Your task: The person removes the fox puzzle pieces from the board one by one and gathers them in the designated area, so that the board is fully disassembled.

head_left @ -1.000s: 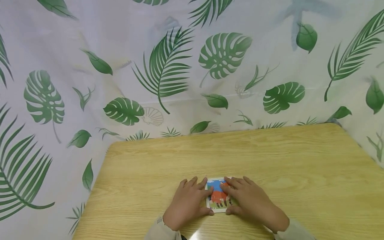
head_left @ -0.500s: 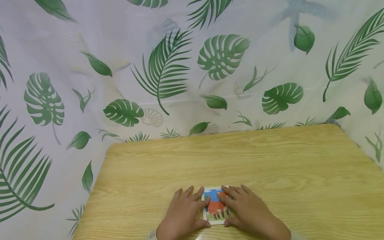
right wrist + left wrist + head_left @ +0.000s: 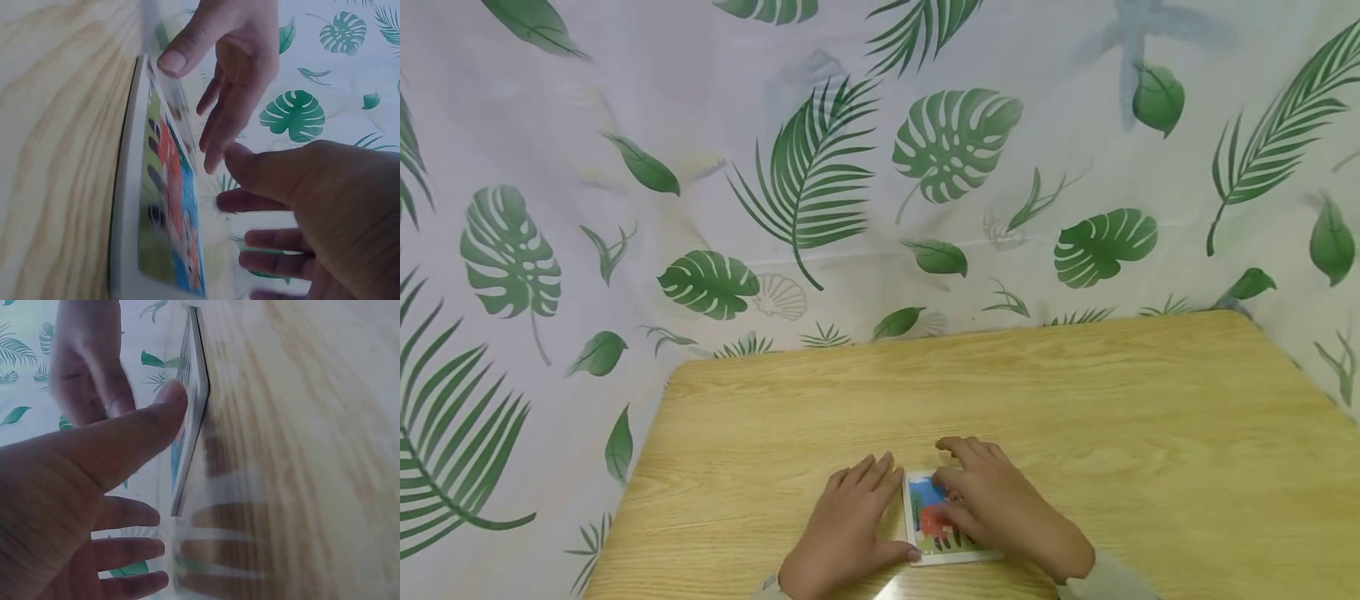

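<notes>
A small flat picture board [image 3: 932,527] with a white border lies on the table; it shows a red animal with dark legs, green grass and blue sky. My left hand [image 3: 847,529] is at its left side, fingers stretched forward and thumb tip at the near left corner. Over its right half is my right hand [image 3: 996,500], fingers loosely bent and holding nothing, hiding that part of the picture. The right wrist view shows the board's picture [image 3: 169,212] beside the right hand's separated fingers. From the left wrist, the board's thin edge [image 3: 199,406] appears beyond the left thumb.
The wood-grain table [image 3: 820,400] extends around the board on all sides. Behind it and along the left and right hangs a white cloth [image 3: 850,192] printed with green leaves.
My right hand has lifted off the board's right edge and moved inward over the picture. My left fingers have drawn off the picture to the board's left edge.
</notes>
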